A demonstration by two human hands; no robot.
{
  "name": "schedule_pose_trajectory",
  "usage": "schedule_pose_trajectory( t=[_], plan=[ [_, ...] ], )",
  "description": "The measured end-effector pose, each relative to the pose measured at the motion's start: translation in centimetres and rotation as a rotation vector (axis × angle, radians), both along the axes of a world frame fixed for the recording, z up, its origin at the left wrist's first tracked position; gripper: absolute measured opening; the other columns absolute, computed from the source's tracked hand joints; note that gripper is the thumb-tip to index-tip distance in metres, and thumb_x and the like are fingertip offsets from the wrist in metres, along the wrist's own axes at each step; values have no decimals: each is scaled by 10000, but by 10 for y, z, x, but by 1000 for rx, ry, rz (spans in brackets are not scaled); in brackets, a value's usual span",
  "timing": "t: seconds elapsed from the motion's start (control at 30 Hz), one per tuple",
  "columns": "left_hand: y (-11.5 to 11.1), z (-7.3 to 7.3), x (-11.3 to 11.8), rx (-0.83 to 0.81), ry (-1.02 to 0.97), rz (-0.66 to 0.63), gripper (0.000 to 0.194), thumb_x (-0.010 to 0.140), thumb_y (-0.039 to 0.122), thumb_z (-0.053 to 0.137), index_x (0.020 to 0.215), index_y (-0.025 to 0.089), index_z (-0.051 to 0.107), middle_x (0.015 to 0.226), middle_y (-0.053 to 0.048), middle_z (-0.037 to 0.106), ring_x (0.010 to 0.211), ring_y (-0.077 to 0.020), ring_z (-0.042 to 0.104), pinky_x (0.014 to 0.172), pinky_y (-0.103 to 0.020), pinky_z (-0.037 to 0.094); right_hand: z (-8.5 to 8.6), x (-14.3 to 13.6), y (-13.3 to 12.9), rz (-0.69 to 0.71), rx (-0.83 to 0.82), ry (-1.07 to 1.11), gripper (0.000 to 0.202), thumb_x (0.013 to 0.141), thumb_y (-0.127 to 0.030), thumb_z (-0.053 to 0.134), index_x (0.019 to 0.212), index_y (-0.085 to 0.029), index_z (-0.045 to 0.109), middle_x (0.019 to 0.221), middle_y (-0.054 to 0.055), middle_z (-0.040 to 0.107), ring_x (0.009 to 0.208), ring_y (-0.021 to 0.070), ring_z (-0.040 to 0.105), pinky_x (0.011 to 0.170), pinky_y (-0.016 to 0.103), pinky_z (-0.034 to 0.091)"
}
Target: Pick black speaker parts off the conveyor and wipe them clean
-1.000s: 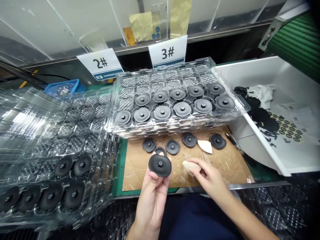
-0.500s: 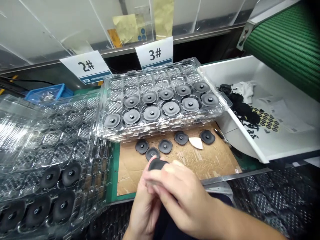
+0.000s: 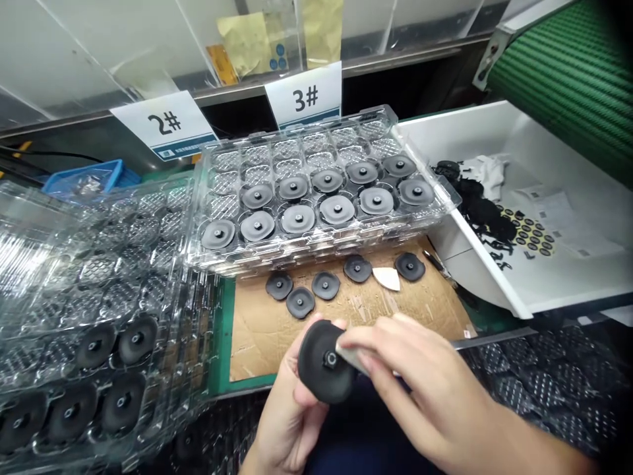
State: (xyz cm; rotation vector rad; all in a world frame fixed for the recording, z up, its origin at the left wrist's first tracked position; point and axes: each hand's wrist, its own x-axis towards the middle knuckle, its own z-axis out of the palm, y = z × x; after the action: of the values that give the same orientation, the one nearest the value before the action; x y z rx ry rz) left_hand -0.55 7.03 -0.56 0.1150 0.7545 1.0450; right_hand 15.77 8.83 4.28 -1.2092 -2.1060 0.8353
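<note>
My left hand (image 3: 291, 402) is closed round the edge of a black disc (image 3: 324, 376), whose face with a raised central hub is turned towards me. Pinched in the fingers of my right hand (image 3: 415, 382) is a pale grey flat piece (image 3: 353, 359), its tip touching or very near the disc's face by the hub. Just beyond my hands, several similar loose discs (image 3: 300, 302) lie on a brown cardboard sheet (image 3: 257, 346). Among them is a white, roughly triangular piece (image 3: 386, 278).
Clear plastic trays (image 3: 316, 231) stand stacked behind the cardboard, the top one partly filled with discs. More trays (image 3: 163, 330) stand at the left. To the right are a white bin (image 3: 494, 284) with black scraps and a green ribbed belt (image 3: 568, 86). A slim tool (image 3: 438, 264) lies beside the cardboard.
The disc has been turned so its hub face shows. My right hand has moved right, away from my left, exposing the disc and the pale piece.
</note>
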Motion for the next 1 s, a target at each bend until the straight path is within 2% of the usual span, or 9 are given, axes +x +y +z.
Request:
schedule_pose_trajectory(
  t=[0.1, 0.2, 0.37, 0.43, 0.53, 0.67, 0.87, 0.93, 1.0],
  plan=[
    [-1, 0, 3, -40, -69, -73, 488, 663, 261, 714, 1136, 256, 594, 1162, -41, 644, 1124, -214, 537, 926, -253, 433, 0, 1, 16, 157, 164, -2, 265, 887, -128, 414, 1060, -215, 595, 777, 30, 577, 719, 159, 460, 683, 306, 376],
    [-2, 2, 2, -75, -114, -180, 521, 656, 264, 719, 1157, 240, 578, 1154, -67, 641, 1055, -238, 584, 858, -284, 487, -9, 3, 36, 346, 184, 127, 245, 888, -165, 443, 1014, -243, 638, 792, 21, 584, 738, 145, 488, 712, 289, 406],
    [-4, -5, -3, -54, -255, -170, 530, 626, 353, 713, 1130, 246, 590, 1268, -91, 559, 1092, -319, 556, 853, -365, 503, -62, 22, 31, -143, -106, 115, 244, 906, -207, 426, 1074, -240, 600, 970, 27, 624, 883, 147, 565, 782, 273, 460],
    [-4, -11, -4, -53, -293, -176, 533, 635, 359, 704, 1139, 236, 585, 1283, -93, 547, 1116, -334, 533, 868, -362, 495, -94, 32, 16, -222, -212, 4, 236, 903, -253, 436, 1061, -255, 611, 984, 24, 624, 899, 157, 581, 783, 277, 483],
    [-1, -16, -4, -69, -285, -176, 543, 646, 362, 692, 1154, 212, 574, 1297, -100, 534, 1131, -330, 521, 881, -339, 489, -138, 43, -10, -323, -205, -128, 282, 876, -275, 456, 1112, -229, 605, 1083, 85, 564, 985, 231, 543, 846, 401, 462],
    [5, -17, -3, -93, -223, -145, 505, 675, 335, 676, 1156, 217, 573, 1283, -97, 550, 1141, -317, 515, 894, -329, 483, -172, 47, -38, -448, -153, -186, 368, 841, -306, 509, 1198, -223, 545, 1174, 124, 484, 986, 271, 514, 851, 496, 431],
    [6, -20, 1, -110, -150, -51, 415, 725, 328, 634, 1115, 192, 600, 1219, -95, 602, 1135, -289, 527, 925, -322, 460, -187, 47, -25, -487, -117, -159, 318, 859, -296, 439, 1105, -172, 596, 1080, 135, 516, 888, 251, 548, 791, 453, 462],
    [5, -20, 2, -96, -128, -39, 431, 721, 306, 643, 1137, 209, 584, 1201, -90, 613, 1119, -281, 543, 940, -338, 448, -181, 48, -8, -490, -121, -125, 284, 869, -293, 418, 1019, -158, 618, 951, 111, 559, 838, 233, 564, 753, 407, 480],
    [4, -18, 4, -76, -103, -29, 463, 718, 298, 650, 1167, 226, 561, 1199, -88, 614, 1109, -279, 551, 944, -348, 443, -162, 46, 8, -485, -137, -78, 264, 872, -291, 430, 1031, -155, 591, 863, 82, 584, 751, 200, 578, 689, 348, 498]
  ],
)
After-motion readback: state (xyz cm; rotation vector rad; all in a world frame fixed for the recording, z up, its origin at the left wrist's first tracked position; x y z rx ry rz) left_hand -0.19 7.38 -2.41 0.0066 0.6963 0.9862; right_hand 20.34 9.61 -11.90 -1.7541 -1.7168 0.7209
